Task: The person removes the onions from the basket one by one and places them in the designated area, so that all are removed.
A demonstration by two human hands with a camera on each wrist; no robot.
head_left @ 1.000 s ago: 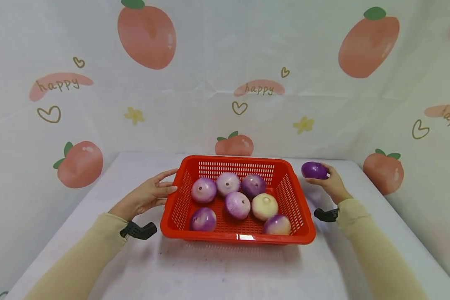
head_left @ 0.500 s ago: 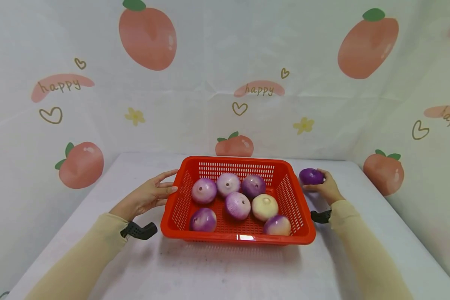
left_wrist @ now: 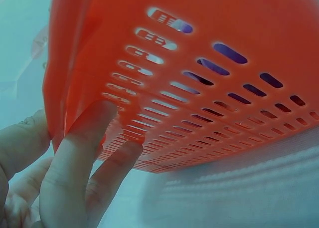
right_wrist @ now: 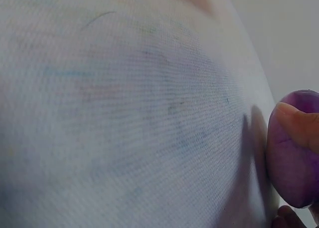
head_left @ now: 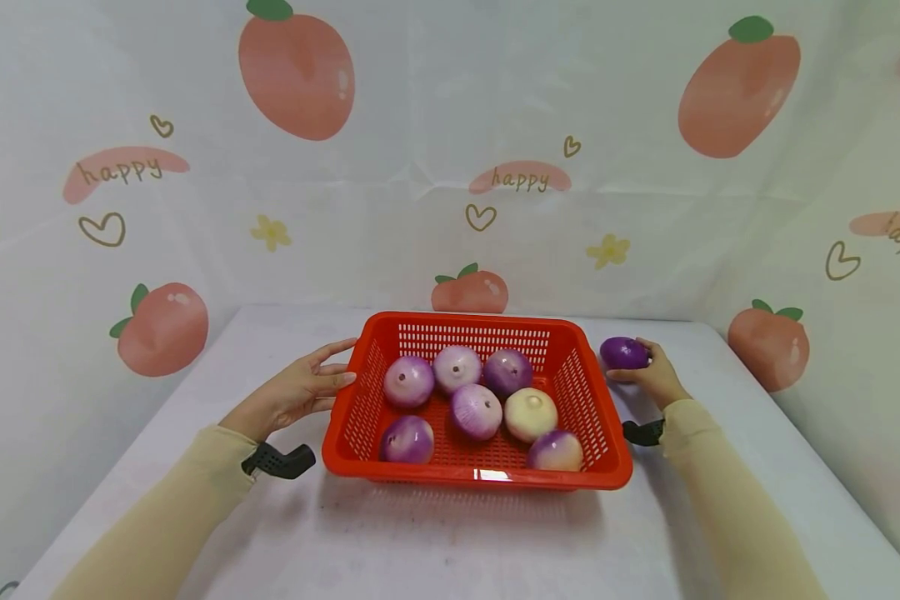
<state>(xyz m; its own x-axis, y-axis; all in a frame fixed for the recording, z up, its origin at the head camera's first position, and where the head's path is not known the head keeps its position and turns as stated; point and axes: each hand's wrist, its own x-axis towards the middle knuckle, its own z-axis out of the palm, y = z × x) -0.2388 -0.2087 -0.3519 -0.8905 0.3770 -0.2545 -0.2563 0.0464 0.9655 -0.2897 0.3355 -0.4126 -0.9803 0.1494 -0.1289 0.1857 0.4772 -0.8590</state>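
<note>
A red slotted plastic basket point(head_left: 476, 475) stands mid-table with several purple and white onions point(head_left: 476, 412) in it; one is pale cream. At the basket's left side is my left hand point(head_left: 292, 396), fingers spread and fairly straight. In the left wrist view its fingertips point(left_wrist: 130, 147) touch the outer slotted wall below the rim. Off the basket's right rear corner, my right hand point(head_left: 656, 379) grips a dark purple onion point(head_left: 622, 353). The right wrist view has the thumb point(right_wrist: 301, 125) lying across this onion, low at the table surface, with most other fingers hidden.
The table point(head_left: 450, 550) has a white cloth cover with small marks. A white curtain point(head_left: 390, 233) printed with fruit and "happy" rises behind it and along both sides. Black wrist mounts point(head_left: 277, 461) stick out from both sleeves.
Over the last second my right hand has lowered the dark onion and shifted it slightly left towards the basket; since half a second ago it has stayed nearly still. The left hand has not moved.
</note>
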